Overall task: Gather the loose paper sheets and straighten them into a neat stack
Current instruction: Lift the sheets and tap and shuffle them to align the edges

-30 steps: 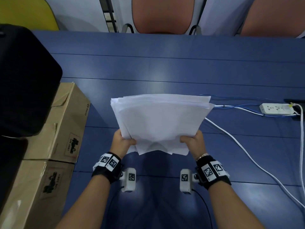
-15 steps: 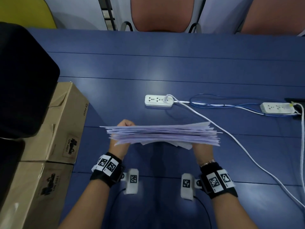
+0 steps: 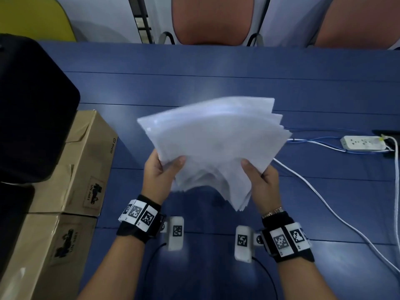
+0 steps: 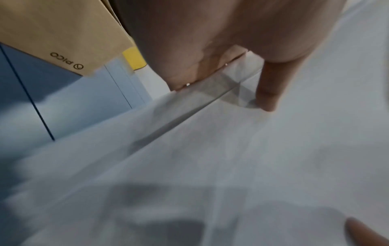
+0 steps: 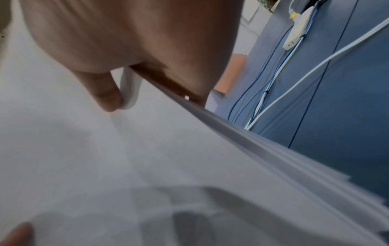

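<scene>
A sheaf of white paper sheets (image 3: 214, 144) hangs above the blue table (image 3: 216, 83), fanned and uneven at its far right edge, blurred by motion. My left hand (image 3: 161, 169) grips its near left side, thumb on top and fingers underneath. My right hand (image 3: 258, 176) grips the near right side the same way. In the left wrist view the paper sheets (image 4: 231, 158) fill the frame under my left hand (image 4: 227, 86). Staggered edges of the paper sheets (image 5: 263, 158) show in the right wrist view below my right hand (image 5: 151, 93).
Two cardboard boxes (image 3: 86, 161) and a black object (image 3: 32, 109) stand on the left. A white power strip (image 3: 362, 143) with blue and white cables (image 3: 324, 195) lies at the right. Chairs (image 3: 213, 20) stand beyond the far table edge.
Half a second ago the sheaf lay flat and edge-on, low over the table. Both hands have tipped it up and raised it, hiding the middle power strip; the sheets are more fanned.
</scene>
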`<move>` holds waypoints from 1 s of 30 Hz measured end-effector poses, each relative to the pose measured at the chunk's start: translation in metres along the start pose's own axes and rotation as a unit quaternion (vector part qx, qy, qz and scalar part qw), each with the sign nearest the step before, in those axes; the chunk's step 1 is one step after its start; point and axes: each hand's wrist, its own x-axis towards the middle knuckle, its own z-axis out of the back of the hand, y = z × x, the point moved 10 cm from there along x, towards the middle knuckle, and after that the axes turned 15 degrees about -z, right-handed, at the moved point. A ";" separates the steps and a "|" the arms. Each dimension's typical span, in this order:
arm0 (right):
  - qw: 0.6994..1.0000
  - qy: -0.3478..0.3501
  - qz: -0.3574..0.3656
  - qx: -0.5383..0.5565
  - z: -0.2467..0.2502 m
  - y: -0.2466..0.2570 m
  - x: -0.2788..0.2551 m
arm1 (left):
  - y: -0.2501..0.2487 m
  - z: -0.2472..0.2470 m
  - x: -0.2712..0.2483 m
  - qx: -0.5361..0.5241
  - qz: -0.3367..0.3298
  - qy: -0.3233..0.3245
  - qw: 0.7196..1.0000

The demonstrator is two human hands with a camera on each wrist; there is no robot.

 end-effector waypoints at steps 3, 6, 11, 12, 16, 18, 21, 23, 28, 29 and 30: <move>1.000 0.005 0.009 0.026 -0.004 0.002 -0.003 | -0.003 -0.004 0.002 0.010 -0.013 -0.018 1.000; 1.000 0.006 0.011 0.026 0.002 -0.002 -0.001 | -0.001 -0.004 0.001 -0.006 -0.015 0.007 1.000; 0.998 0.023 -0.051 0.003 0.009 -0.028 0.008 | 0.058 0.017 -0.017 0.053 0.110 0.040 0.992; 0.998 0.025 -0.058 0.007 0.007 -0.030 0.008 | 0.068 0.017 -0.022 0.057 0.135 0.042 0.988; 0.997 -0.005 -0.053 0.061 0.010 -0.026 0.003 | 0.066 0.005 -0.029 0.041 0.141 0.021 0.989; 0.994 -0.015 -0.035 0.098 0.016 -0.019 0.001 | 0.054 0.001 -0.024 0.021 0.109 0.013 0.994; 0.994 -0.003 0.008 0.106 0.018 -0.001 -0.001 | 0.041 0.004 -0.014 0.009 0.073 0.005 0.997; 0.997 0.008 0.021 0.078 0.013 0.007 -0.001 | 0.030 0.002 -0.006 0.024 0.047 0.016 0.998; 0.995 0.020 0.060 0.071 0.006 0.025 0.000 | -0.001 -0.009 0.010 0.024 -0.003 0.033 0.999; 0.995 0.017 0.070 0.065 0.009 0.028 0.000 | -0.003 -0.006 0.012 0.017 -0.004 0.032 0.999; 0.996 0.012 0.071 0.054 0.013 0.027 0.002 | -0.003 -0.002 0.014 0.015 -0.004 0.032 0.999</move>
